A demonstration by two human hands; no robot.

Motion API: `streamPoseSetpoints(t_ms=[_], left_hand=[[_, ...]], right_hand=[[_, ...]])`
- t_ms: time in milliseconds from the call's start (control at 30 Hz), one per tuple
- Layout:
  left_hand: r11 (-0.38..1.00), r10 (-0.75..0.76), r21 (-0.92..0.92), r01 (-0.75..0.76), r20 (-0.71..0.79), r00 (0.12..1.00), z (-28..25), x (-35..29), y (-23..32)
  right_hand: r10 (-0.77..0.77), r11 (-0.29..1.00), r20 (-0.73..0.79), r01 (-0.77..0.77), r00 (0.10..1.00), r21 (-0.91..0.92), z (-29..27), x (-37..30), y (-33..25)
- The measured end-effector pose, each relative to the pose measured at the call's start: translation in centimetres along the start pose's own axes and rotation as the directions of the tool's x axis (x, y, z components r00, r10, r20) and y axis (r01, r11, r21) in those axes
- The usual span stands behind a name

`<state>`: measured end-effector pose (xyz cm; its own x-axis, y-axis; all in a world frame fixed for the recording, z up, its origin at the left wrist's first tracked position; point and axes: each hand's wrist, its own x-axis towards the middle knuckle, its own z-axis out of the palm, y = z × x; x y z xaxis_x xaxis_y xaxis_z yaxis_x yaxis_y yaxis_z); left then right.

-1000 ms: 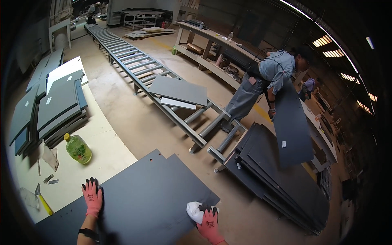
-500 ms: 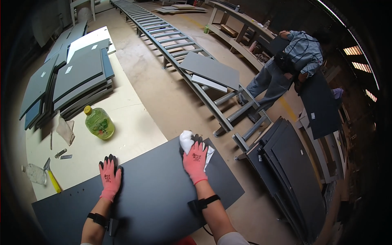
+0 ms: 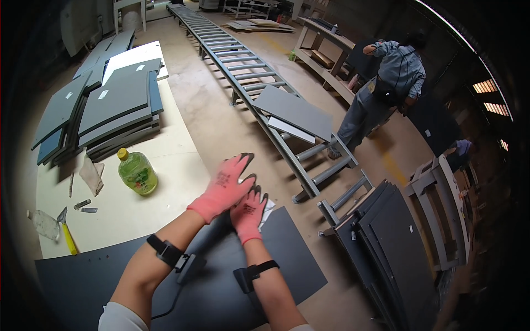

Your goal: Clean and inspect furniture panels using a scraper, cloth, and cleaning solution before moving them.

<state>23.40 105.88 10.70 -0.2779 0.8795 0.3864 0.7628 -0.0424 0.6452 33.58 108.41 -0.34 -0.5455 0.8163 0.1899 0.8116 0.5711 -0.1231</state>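
Note:
Both my hands wear pink gloves with dark fingertips and meet over the far edge of a large dark grey panel (image 3: 292, 243). My right hand (image 3: 248, 216) is closed on a white cloth (image 3: 268, 213), which shows beside its fingers above the panel. My left hand (image 3: 222, 186) reaches across and partly covers the right hand's fingertips. Its thumb and fingers look apart, somewhat blurred, and I make out nothing held between them. Black straps with small devices sit on both my forearms.
A pale table (image 3: 171, 212) carries a green-yellow bottle (image 3: 138, 173), a rag (image 3: 91, 175), a yellow-handled knife (image 3: 68, 234), a clear bottle (image 3: 44, 224) and stacked grey panels (image 3: 116, 105). Beyond runs a roller conveyor (image 3: 259, 85). Panels (image 3: 395, 237) lean at right; a person (image 3: 395, 77) works nearby.
My left hand has lifted off the panel and swung right to my right hand. My right hand has shifted slightly left and nearer with the cloth. The person at right has turned and moved slightly.

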Motion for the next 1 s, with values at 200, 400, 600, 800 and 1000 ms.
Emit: streamPoseSetpoints(t_ms=[200,400,600,800,1000], left_hand=[[0.922,-0.296,0.19,0.337,-0.214,0.931,-4.2,-17.8,-9.6],[0.747,-0.446,0.481,0.458,-0.148,0.883,-7.0,-23.1,-9.3],[0.68,-0.478,0.589,0.438,-0.096,0.873,-6.7,-22.9,-7.9],[0.726,-0.478,0.43,0.537,-0.245,0.843,-6.1,-25.2,-11.0],[0.666,-0.529,0.495,0.558,-0.213,0.821,-6.1,-24.1,-9.5]], right_hand=[[-0.336,0.936,0.496,0.343,0.801,0.08,-4.8,-8.9,-6.3],[-0.264,0.964,0.215,0.25,0.94,0.088,-1.7,-4.4,-3.0],[-0.113,0.984,0.233,0.142,0.966,-0.111,0.9,-4.4,-4.4],[-0.512,0.85,0.262,0.44,0.818,0.289,-2.8,-9.0,-14.2],[-0.002,1.0,0.148,0.002,0.989,0.002,-2.8,-6.2,2.3]])
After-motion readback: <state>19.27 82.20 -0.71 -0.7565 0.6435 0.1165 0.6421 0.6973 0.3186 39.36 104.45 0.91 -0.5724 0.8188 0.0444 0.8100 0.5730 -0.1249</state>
